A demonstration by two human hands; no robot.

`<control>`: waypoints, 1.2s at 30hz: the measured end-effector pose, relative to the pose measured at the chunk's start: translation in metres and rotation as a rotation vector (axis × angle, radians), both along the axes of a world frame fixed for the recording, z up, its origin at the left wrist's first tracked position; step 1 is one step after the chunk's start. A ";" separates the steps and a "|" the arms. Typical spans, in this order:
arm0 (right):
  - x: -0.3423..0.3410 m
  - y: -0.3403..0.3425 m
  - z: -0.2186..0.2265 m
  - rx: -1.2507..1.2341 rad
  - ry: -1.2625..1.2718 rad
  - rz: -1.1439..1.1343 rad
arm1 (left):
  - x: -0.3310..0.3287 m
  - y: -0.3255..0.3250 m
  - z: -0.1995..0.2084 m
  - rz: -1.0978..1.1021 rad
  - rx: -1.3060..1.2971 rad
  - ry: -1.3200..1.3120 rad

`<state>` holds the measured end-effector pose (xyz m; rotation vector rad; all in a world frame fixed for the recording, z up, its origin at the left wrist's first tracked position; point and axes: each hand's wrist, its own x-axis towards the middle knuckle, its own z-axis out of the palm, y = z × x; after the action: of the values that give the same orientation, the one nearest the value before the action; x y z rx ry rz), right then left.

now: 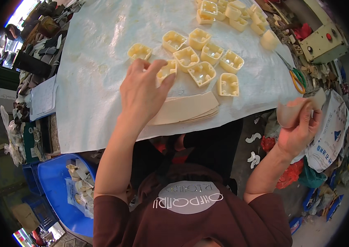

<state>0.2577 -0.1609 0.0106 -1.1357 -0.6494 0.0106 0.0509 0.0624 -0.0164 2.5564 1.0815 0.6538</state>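
Observation:
My left hand [141, 92] reaches over the white-covered table, its thumb and fingers around a cream hollow plastic piece [168, 70] with an open top and rounded corners. Part of that piece is hidden by the fingers. Several like it stand close by, among them one cream piece [140, 52] just beyond the hand and another [228, 85] to the right. Below the left hand lies a stack of flat beige strips [189, 108]. Off the table's right edge, my right hand [298, 133] is closed on a curled beige strip [290, 114], which bends above the fingers.
More cream pieces [239, 12] crowd the far right of the table [96, 90]. Scissors [296, 78] with green and orange handles lie at the right edge. A blue tub [53, 185] with scraps stands at lower left. A control box [325, 43] with a red button is at right.

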 end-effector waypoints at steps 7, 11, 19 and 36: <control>-0.018 0.014 0.000 0.058 0.060 0.304 | 0.029 0.015 -0.014 0.101 -0.116 0.093; -0.019 0.010 0.000 0.115 0.135 0.441 | 0.000 0.025 -0.002 0.005 -0.511 -0.365; -0.048 0.012 0.008 -0.181 0.039 0.468 | -0.055 -0.005 0.006 -0.407 -1.537 -1.339; -0.095 0.044 0.003 -0.618 -0.461 0.879 | -0.062 -0.090 0.004 -0.410 -0.774 -0.601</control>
<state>0.1626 -0.1173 0.0132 -1.3610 -1.5949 0.7617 -0.0115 -0.0278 -0.0127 1.6660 0.4454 0.6549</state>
